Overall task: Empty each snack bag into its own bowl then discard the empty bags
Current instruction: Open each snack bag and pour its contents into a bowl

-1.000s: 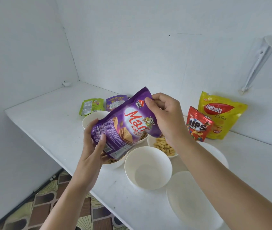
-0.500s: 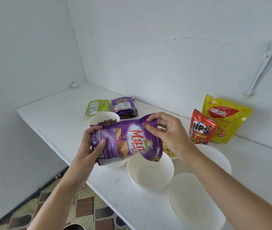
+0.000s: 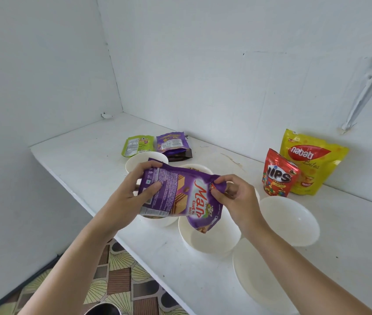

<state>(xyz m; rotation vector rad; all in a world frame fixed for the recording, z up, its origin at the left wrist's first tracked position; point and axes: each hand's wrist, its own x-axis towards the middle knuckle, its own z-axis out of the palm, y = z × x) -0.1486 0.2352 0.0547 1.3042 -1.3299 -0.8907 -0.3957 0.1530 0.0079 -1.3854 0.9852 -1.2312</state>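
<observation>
The purple bag (image 3: 176, 192) seems soft and light; left hand (image 3: 130, 198) grips its bottom, right hand (image 3: 235, 201) pinches near its mouth, over the front-edge bowl (image 3: 217, 244).

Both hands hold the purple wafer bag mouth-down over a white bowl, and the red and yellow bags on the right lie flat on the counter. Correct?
Not quite. The head view shows the red bag and yellow bag standing upright by the wall, not flat. The rest is right: left hand and right hand hold the purple wafer bag mouth-down over a white bowl.
</observation>
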